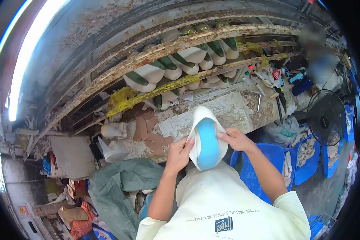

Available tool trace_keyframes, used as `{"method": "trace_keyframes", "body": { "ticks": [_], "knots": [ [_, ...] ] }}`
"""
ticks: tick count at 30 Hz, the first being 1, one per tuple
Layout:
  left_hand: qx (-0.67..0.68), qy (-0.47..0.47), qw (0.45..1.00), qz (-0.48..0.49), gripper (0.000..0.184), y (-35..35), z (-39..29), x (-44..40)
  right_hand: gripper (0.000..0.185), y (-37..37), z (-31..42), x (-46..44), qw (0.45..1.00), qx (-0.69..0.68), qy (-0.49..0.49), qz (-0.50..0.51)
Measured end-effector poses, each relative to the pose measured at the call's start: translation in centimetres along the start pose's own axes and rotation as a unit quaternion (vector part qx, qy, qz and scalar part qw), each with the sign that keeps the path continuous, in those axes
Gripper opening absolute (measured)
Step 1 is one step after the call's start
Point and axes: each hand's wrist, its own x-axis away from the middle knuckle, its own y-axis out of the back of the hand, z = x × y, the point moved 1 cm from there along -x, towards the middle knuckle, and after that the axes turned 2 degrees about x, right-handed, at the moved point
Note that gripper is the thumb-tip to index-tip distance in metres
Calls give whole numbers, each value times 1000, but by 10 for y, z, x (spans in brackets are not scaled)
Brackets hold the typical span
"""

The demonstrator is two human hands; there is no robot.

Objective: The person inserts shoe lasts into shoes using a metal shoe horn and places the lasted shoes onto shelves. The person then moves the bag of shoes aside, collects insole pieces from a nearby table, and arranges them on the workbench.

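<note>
A white shoe upper point(203, 113) wraps around a blue shoe last point(208, 146), whose bottom faces up toward me. It is held in front of my shirt, above the near edge of the worn workbench point(228, 110). On one side, my left hand point(179, 154) pinches the upper's edge with thumb and fingers. Opposite it, my right hand point(237, 139) grips the other edge, its thumb pressing beside the last. The fingers under the upper are hidden.
White shoe uppers point(172, 72) with green lasts line a rusty rack point(156, 54) behind the bench. Brown insole pieces point(146, 130) lie at left. Blue bins point(264, 160) and a black fan point(325, 118) stand at right. A grey-green sheet point(118, 188) hangs at lower left.
</note>
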Motion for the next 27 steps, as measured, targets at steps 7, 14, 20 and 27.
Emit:
{"method": "trace_keyframes", "body": {
  "ticks": [7,14,20,27],
  "knots": [
    [-107,-97,986,88,49,-15,-6,49,95,-18,13,8,962,-246,79,86],
    [-95,-221,959,153,116,19,-50,59,69,-47,20,55,958,68,255,112],
    [-86,-271,915,285,126,-30,-55,29,65,-69,28,66,975,91,203,-9],
    [17,-295,938,182,64,-62,-48,21,38,-61,10,56,967,43,242,-75]
  ]
}}
